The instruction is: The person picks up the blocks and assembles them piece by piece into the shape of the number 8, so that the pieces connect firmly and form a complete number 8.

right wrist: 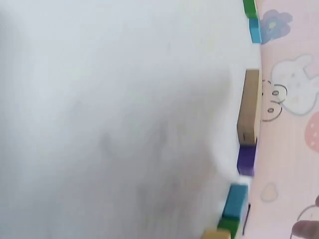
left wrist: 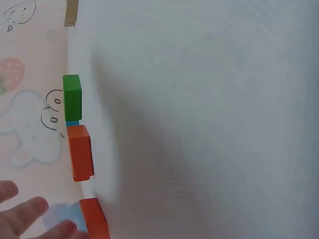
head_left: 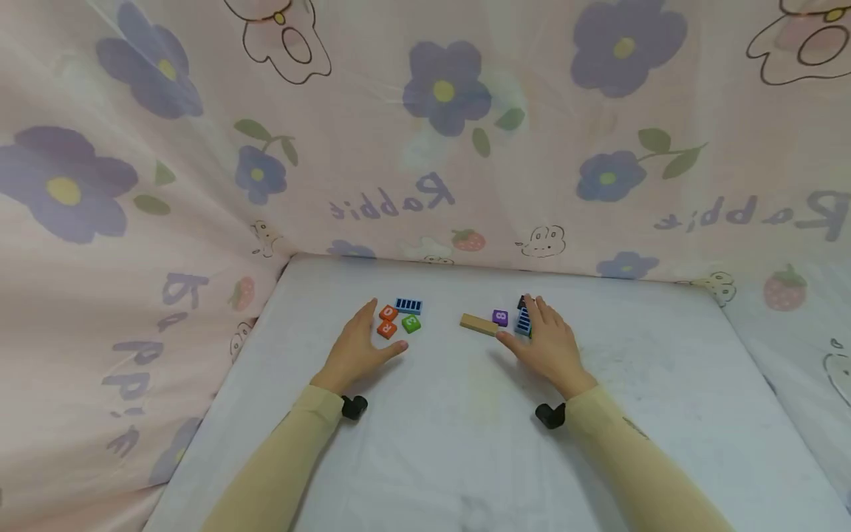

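Observation:
My left hand [head_left: 352, 353] has its fingers spread beside a small group of blocks at the left. That group has an orange block marked R [head_left: 387, 329], another orange block [head_left: 388, 313], a green block [head_left: 411, 324] and a blue block with dark slots [head_left: 408, 305]. On the right, my right hand [head_left: 549, 350] reaches over a second group, fingers extended and thumb apart. Partly covered by it are another slotted blue block [head_left: 523, 322], a dark piece [head_left: 521, 302] and a bit of green. A purple block [head_left: 500, 318] and a tan wooden bar [head_left: 479, 324] lie by its thumb.
Both groups sit on a white-covered table [head_left: 452, 443], toward its back edge. Behind and to the left hangs a pink curtain [head_left: 372, 148] printed with flowers and rabbits. Each wrist carries a small black camera, such as the left one [head_left: 354, 407].

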`<state>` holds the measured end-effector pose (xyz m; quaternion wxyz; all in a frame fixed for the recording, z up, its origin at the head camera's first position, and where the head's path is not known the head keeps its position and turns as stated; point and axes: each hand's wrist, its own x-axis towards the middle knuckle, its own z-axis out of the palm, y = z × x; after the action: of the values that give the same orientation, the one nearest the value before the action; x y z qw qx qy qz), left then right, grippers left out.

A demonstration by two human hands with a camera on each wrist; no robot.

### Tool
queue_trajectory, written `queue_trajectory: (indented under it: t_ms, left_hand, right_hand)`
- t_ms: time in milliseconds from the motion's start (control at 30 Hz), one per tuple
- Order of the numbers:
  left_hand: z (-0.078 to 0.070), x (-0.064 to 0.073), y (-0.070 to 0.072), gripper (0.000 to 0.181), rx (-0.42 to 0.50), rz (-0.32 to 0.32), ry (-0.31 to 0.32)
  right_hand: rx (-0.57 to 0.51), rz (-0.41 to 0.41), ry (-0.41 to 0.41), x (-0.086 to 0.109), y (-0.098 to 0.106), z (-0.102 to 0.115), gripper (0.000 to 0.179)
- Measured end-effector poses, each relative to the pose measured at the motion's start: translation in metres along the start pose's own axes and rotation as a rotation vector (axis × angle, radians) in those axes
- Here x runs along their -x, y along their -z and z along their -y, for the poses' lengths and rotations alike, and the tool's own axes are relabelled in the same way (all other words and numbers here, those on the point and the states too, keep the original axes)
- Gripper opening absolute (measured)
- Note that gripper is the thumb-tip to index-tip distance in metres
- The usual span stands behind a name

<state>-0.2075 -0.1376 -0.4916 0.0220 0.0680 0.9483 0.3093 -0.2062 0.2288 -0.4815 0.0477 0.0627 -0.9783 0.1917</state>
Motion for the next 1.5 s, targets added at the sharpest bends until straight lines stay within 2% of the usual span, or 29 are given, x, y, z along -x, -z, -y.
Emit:
queue_trajectory:
  t_ms: [133,233,367,467,700,1000,1200,1367,1500]
  left_hand:
    - [-0.001,-0.004,-0.001,0.112,0.086,-0.026,0.03]
    - [-0.001,-0.007,-0.002,0.108,0.131,-0.05,0.042]
    - [-0.002,-0.008,-0.006,0.103,0.205,-0.03,0.077]
    - [-0.002,-0.009,-0.01,0.099,0.24,-0.008,0.101]
    - [0.004,-0.012,-0.021,0.095,0.208,0.021,0.11]
    - [0.009,-0.011,-0.017,0.072,0.179,0.062,0.145]
    - [0.008,-0.014,-0.017,0.06,0.193,0.06,0.179]
    - [0.003,-0.016,-0.02,0.057,0.179,0.05,0.166]
    - [-0.001,-0.018,-0.021,0.056,0.132,0.016,0.164]
  right_hand:
    - [-0.104,-0.019,0.006,-0.007,-0.008,0.008,0.099]
    - [-0.211,-0.003,-0.019,-0.011,-0.014,0.014,0.097]
    - [-0.334,0.046,-0.078,-0.014,-0.021,0.022,0.092]
    - [-0.387,0.077,-0.097,-0.017,-0.025,0.025,0.088]
    - [-0.457,0.109,-0.15,-0.016,-0.036,0.026,0.081]
    - [-0.495,0.202,-0.175,-0.021,-0.045,0.024,0.07]
    - [-0.507,0.226,-0.215,-0.02,-0.047,0.026,0.057]
    - [-0.495,0.226,-0.233,-0.018,-0.047,0.026,0.048]
    - [-0.498,0.209,-0.227,-0.02,-0.046,0.026,0.043]
